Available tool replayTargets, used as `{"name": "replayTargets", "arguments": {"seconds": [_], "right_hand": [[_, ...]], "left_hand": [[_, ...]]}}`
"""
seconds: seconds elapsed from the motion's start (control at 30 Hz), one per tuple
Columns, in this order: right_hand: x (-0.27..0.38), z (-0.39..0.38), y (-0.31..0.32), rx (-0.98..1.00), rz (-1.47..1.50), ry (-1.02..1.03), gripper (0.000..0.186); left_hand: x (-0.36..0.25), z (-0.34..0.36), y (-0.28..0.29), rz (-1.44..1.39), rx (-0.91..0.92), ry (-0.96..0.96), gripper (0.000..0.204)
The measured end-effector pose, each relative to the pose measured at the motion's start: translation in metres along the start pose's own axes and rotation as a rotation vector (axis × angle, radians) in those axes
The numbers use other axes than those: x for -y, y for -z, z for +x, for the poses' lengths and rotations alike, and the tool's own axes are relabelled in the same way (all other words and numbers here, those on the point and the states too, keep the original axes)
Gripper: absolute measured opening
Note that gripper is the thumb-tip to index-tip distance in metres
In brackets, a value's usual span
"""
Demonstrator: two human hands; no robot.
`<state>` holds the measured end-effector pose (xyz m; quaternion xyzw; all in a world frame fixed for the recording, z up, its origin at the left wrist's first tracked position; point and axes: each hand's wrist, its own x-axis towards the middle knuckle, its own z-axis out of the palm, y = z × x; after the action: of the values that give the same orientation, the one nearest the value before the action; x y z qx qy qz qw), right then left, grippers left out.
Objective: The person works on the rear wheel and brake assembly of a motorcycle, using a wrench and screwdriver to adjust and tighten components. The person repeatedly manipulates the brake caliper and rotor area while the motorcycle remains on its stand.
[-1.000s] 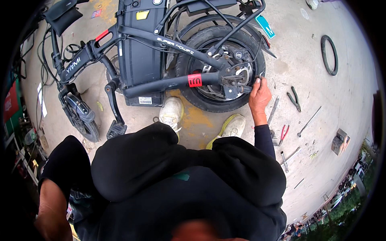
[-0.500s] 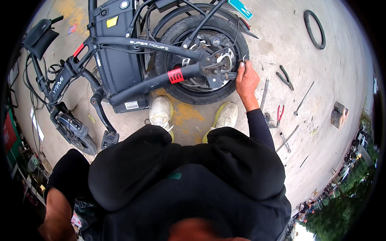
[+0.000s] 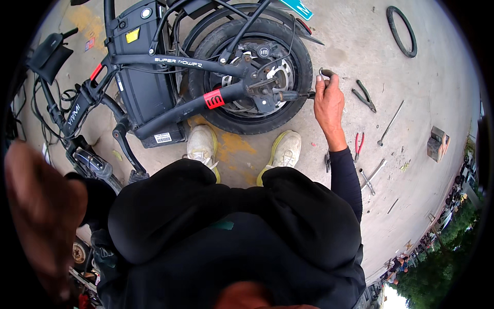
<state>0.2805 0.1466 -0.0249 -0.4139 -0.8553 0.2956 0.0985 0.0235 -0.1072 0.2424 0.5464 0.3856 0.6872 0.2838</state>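
A black electric bicycle (image 3: 180, 121) lies on its side on the concrete, its rear wheel (image 3: 303, 98) in front of my feet. To the right of the tyre, my right hand (image 3: 330, 105) is closed, with a small bent metal piece (image 3: 323, 72) pinched between thumb and fingers. The hand stands slightly apart from the tyre. Beside its brake disc (image 3: 285, 74), the wheel hub is fitted with a dark lever-like part (image 3: 290, 96) that points toward my hand. My left hand (image 3: 41, 206), raised at the far left, is smeared by motion, so its fingers do not show clearly.
Black-handled pliers (image 3: 365, 96), red-handled pliers (image 3: 359, 145), a long metal rod (image 3: 391, 122) and a cross wrench (image 3: 371, 177) lie on the right. Farther off are a black rubber ring (image 3: 401, 32) and a small block-shaped box (image 3: 438, 144). My shoes (image 3: 203, 144) flank the wheel's near side.
My right hand has drawn back rightward from the tyre with the small bent metal piece. My left hand has risen from the lower left into view.
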Motion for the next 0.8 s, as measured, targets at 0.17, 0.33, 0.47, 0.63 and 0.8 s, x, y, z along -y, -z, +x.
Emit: {"name": "replayTargets", "arguments": {"seconds": [0.17, 0.33, 0.47, 0.63, 0.8], "right_hand": [[0.019, 0.032, 0.036, 0.215, 0.082, 0.068, 0.029], [0.024, 0.066, 0.026, 0.536, 0.35, 0.032, 0.03], [0.05, 0.076, 0.013, 0.625, 0.432, -0.025, 0.029], [0.055, 0.091, 0.005, 0.681, 0.527, -0.07, 0.029], [0.059, 0.113, 0.001, 0.71, 0.535, -0.084, 0.023]], "left_hand": [[0.168, -0.024, 0.033, 0.964, 0.001, 0.564, 0.028], [0.246, -0.055, 0.033, 0.921, 0.186, 0.577, 0.035], [0.258, -0.045, 0.038, 0.72, 0.241, 0.958, 0.037], [0.258, -0.047, 0.033, 0.77, 0.175, 0.807, 0.029], [0.259, -0.044, 0.037, 0.693, 0.163, 0.975, 0.027]]}}
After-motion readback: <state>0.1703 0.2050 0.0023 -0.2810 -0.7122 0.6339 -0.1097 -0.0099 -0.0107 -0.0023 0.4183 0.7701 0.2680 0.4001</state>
